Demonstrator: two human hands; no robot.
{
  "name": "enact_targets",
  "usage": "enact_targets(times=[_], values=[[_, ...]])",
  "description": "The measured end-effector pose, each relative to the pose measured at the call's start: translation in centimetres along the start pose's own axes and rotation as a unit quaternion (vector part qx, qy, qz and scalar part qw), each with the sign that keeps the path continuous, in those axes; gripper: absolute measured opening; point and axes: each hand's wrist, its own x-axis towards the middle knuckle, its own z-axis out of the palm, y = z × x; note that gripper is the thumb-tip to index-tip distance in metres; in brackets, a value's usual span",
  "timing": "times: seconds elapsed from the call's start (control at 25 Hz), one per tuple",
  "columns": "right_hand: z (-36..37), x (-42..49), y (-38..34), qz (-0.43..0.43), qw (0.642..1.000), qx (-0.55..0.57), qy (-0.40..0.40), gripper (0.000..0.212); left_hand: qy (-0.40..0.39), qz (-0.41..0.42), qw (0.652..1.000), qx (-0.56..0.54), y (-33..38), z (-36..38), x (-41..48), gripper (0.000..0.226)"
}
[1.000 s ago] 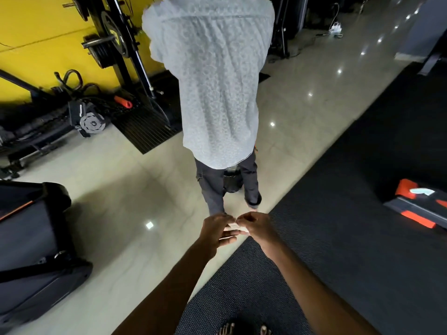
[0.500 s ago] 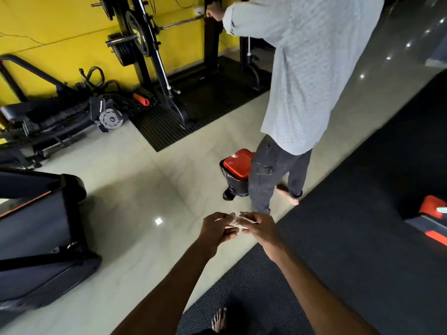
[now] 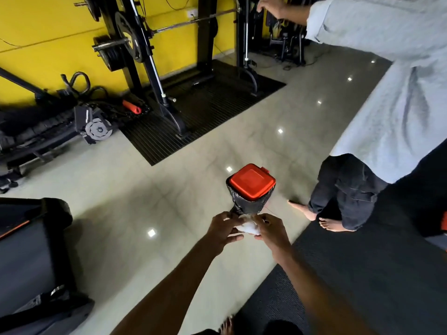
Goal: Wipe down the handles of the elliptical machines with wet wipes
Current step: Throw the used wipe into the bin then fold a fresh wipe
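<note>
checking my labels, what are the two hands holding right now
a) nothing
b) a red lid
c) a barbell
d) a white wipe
d: the left hand and the right hand both pinch the wipe between them, in front of the bin, whose red lid neither hand touches.

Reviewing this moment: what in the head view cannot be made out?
Head view only.
1. Wet wipe: mostly covered by the left hand and right hand pinching it; its shape and cleanliness are unclear.
2. Red-lidded bin: lid hides its contents, hands hide its base.
3. Black machine: cut off by the left edge; no handles show.
4. Bystander: cut off by the top and right edges.
</note>
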Motion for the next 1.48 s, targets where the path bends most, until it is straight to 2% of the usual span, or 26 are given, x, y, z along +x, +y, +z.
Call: enact_targets(times=[0.2,0.4,0.56,0.8,1.0,1.12,1.32,1.48], values=[[2.6,6.1,-1.2,-0.001,1.000,0.003,0.009,0.014,-0.015,-0.025,0.999,0.036,4.2,-1.9,7.4,0.026],[4.0,15.1,-2.9,0.001,0.999,-0.031,-0.037,0.021,0.001,-0.043,0.998,0.036,7.9,-1.9,16.7,0.023],[4.6,23.8,-4.7,0.033,0.998,-0.040,-0.026,0.012,-0.035,-0.058,0.997,0.047,12.9,-1.6,23.4,0.029],[6.2,34.3,-7.5,0.055,0.998,-0.012,-0.030,0.021,-0.113,-0.077,0.983,0.124,19.6,-2.5,33.9,0.030],[9.8,41.4,-8.6,0.110,0.990,0.052,0.064,0.013,-0.112,-0.105,0.972,0.177,24.4,-3.2,43.5,0.023],[12.9,45.1,-9.4,0.129,0.979,0.070,0.138,0.009,-0.139,-0.110,0.961,0.214,26.8,-4.7,49.2,0.008],[15.6,47.9,-9.6,0.159,0.961,0.091,0.209,0.005,-0.164,-0.136,0.950,0.229,28.9,-5.7,54.3,0.013],[16.4,49.7,-9.5,0.169,0.948,0.130,0.235,0.004,-0.177,-0.148,0.946,0.228,29.7,-5.4,57.2,0.015]])
